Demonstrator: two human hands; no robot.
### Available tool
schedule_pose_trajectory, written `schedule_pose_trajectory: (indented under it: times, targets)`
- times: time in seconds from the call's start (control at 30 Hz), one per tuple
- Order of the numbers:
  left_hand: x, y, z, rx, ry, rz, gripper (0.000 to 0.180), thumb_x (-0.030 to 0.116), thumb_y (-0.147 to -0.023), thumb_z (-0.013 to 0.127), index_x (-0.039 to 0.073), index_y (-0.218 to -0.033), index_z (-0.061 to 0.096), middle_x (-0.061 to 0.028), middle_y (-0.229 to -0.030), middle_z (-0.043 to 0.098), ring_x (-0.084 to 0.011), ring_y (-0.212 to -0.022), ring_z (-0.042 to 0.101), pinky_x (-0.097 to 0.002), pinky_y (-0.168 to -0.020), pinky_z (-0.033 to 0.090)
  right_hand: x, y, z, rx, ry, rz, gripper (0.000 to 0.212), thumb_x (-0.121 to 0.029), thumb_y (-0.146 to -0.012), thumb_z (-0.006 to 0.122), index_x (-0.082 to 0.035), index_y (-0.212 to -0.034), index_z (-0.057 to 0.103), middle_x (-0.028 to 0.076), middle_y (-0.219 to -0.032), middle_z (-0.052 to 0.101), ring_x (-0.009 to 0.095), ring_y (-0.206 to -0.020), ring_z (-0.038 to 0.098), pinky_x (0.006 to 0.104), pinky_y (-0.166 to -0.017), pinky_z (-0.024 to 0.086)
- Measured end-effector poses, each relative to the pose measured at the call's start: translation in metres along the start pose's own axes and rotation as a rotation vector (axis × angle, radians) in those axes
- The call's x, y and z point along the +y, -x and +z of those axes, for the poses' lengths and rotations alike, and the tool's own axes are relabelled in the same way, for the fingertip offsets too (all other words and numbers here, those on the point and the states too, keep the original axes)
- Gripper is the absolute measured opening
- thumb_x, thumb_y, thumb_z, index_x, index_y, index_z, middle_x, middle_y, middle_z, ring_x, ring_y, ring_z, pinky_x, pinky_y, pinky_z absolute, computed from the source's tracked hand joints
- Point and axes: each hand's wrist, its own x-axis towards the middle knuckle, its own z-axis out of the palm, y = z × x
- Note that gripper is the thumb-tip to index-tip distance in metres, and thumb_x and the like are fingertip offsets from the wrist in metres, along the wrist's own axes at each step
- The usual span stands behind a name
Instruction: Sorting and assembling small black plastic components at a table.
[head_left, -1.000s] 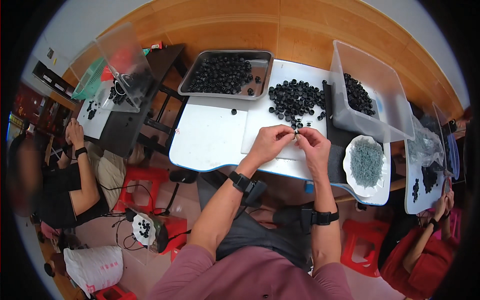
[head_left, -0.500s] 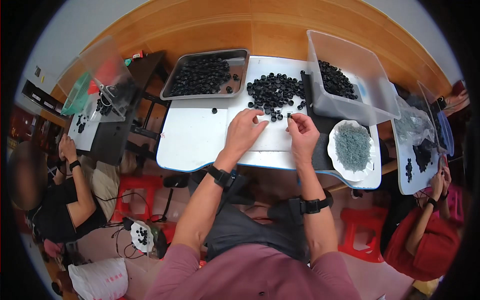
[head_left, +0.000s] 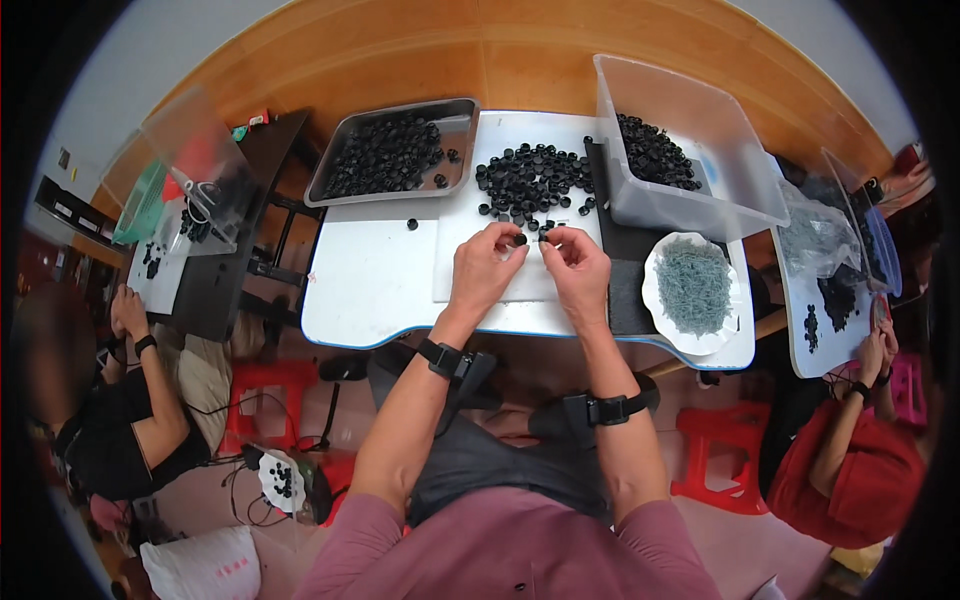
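Over the white worktable (head_left: 370, 280), both of my hands meet in front of a loose pile of small round black caps (head_left: 535, 178). My left hand (head_left: 487, 268) pinches one black cap (head_left: 520, 239) between thumb and fingertips. Close beside it, my right hand (head_left: 580, 272) is closed in a pinch on a small dark piece (head_left: 543, 237), mostly covered by the fingers. The two pieces are slightly apart. Several caps lie just beyond my fingertips, and a single cap (head_left: 412, 225) sits apart on the left.
At the back left stands a metal tray (head_left: 326, 192) of black caps; at the back right, a clear plastic bin (head_left: 700, 212) holds more. A white scalloped plate (head_left: 657, 312) carries grey-green bits by a dark mat (head_left: 627, 295). People work at side tables, with red stools (head_left: 722, 455) nearby.
My right hand has moved left, close to my left hand. The left fingers, apart before, now pinch a black cap. The whole view has shifted slightly.
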Motion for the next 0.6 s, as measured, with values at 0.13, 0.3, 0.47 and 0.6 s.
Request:
schedule_pose_trajectory:
  times: [0.13,0.3,0.47,0.6]
  targets:
    - [-0.0030,0.0056,-0.0026,-0.001,0.131,-0.056,0.025,0.011,-0.084,0.080,0.003,-0.103,0.068,-0.0097,-0.088,0.074,-0.0207,-0.078,0.073,-0.0321,-0.071,0.057,0.0025,0.0013,0.0045,-0.067,0.089,-0.023,0.014,-0.005,-0.085,0.077,0.000,-0.099,0.074,-0.001,-0.084,0.070,0.003,-0.065,0.054,0.0216,-0.058,0.044]
    - [-0.0020,0.0047,-0.0011,-0.032,0.137,-0.003,0.025,0.011,-0.084,0.079,0.002,-0.104,0.066,-0.0104,-0.088,0.074,-0.0210,-0.079,0.073,-0.0321,-0.071,0.058,0.0057,0.0005,0.0036,-0.080,0.137,-0.051,0.015,-0.005,-0.084,0.077,0.000,-0.098,0.074,0.002,-0.085,0.071,0.005,-0.063,0.055,0.0235,-0.057,0.045]
    - [-0.0033,0.0059,-0.0015,-0.035,0.135,0.006,0.026,0.010,-0.085,0.079,0.001,-0.106,0.067,-0.0072,-0.086,0.074,-0.0136,-0.078,0.072,-0.0279,-0.073,0.057,0.0058,0.0005,0.0060,-0.065,0.148,-0.071,0.015,-0.005,-0.084,0.077,0.000,-0.098,0.074,0.003,-0.085,0.072,0.006,-0.062,0.056,0.0245,-0.056,0.046]
    - [-0.0055,0.0063,-0.0012,-0.062,0.165,0.040,0.030,0.009,-0.086,0.077,0.002,-0.114,0.068,-0.0082,-0.088,0.076,-0.0147,-0.080,0.073,-0.0280,-0.074,0.058,0.0048,0.0007,0.0056,-0.076,0.200,-0.071,0.015,-0.005,-0.084,0.077,-0.001,-0.098,0.074,0.004,-0.086,0.072,0.006,-0.062,0.057,0.0247,-0.057,0.047]
